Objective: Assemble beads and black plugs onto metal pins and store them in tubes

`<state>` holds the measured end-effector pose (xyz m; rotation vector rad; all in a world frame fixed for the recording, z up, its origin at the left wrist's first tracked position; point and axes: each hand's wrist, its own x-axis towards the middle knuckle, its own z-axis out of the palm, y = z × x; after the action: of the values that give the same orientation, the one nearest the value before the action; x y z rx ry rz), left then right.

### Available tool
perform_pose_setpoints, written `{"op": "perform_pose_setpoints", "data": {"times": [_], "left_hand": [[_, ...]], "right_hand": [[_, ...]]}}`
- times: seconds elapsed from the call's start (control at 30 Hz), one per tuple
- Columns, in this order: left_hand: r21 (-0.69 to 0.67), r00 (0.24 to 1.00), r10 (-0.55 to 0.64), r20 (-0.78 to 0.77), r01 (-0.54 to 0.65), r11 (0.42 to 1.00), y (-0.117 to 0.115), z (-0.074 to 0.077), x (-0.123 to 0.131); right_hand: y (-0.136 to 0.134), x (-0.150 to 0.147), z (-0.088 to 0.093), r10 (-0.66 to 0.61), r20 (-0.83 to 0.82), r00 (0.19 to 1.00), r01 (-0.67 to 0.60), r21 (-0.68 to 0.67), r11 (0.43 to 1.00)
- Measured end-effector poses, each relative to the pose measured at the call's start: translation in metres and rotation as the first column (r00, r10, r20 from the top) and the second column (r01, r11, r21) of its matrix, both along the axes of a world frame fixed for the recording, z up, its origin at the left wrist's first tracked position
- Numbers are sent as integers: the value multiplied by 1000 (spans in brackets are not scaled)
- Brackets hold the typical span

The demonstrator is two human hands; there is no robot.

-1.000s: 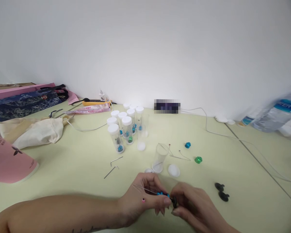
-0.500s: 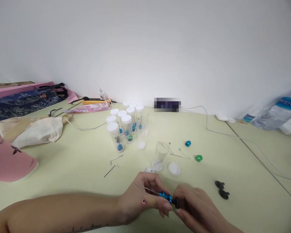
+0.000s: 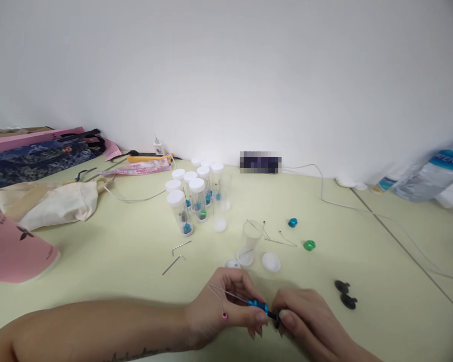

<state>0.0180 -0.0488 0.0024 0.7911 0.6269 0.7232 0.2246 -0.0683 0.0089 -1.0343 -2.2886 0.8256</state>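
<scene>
My left hand [image 3: 226, 306] pinches a small blue metal piece [image 3: 257, 304] threaded on a thin wire; the wire trails back over the hand and a pink bead [image 3: 224, 315] hangs from it. My right hand [image 3: 305, 324] grips a small black part [image 3: 275, 317] pressed against the blue piece's right end. Both hands hover low over the pale green table [image 3: 117, 261], near its front edge. Just beyond them stands an open clear vial [image 3: 249, 241] with white caps [image 3: 271, 262] lying beside it.
Several capped vials [image 3: 194, 196] stand in a cluster mid-table. Loose blue [image 3: 293, 222] and green [image 3: 308, 245] pieces, pins, two hex keys [image 3: 175, 256] and two black parts [image 3: 345, 294] lie around. Bags sit at left, a water bottle [image 3: 426, 176] at right, a white cable along the back.
My right hand has closed in on the blue piece, pushing the black part against it. The view shifted slightly; nothing on the table moved.
</scene>
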Motion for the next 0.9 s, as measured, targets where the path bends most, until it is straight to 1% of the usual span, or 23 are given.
{"op": "perform_pose_setpoints", "data": {"times": [0.07,0.17,0.3,0.4,0.5,0.57,0.63,0.73,0.9], "left_hand": [[-3,1000,-6,0,6,1000,0,1,0],[3,1000,-11,19,11,1000,0,1,0],[5,999,10,31,-10,1000,1,0,1],[7,999,29,32,-30,1000,1,0,1],[10,999,22,25,-23,1000,1,1,1],[2,1000,23,14,-23,1000,1,3,1],[-2,1000,19,-3,-19,1000,0,3,1],[6,1000,6,-10,-6,1000,1,1,1],[24,1000,27,12,-27,999,2,-4,1]], "right_hand": [[-1,-1,-1,23,37,999,-24,29,999],[-2,-2,-1,7,64,998,-14,109,994],[-2,-3,2,-7,18,1000,4,161,987],[0,-2,4,-6,-44,999,12,132,991],[1,-1,2,-11,-80,997,16,60,998],[2,0,0,-25,-65,998,27,21,999],[2,-1,-1,-29,-31,999,29,19,999],[1,-2,-1,-19,-17,1000,21,87,996],[0,-4,-1,5,-66,998,8,188,982]]}}
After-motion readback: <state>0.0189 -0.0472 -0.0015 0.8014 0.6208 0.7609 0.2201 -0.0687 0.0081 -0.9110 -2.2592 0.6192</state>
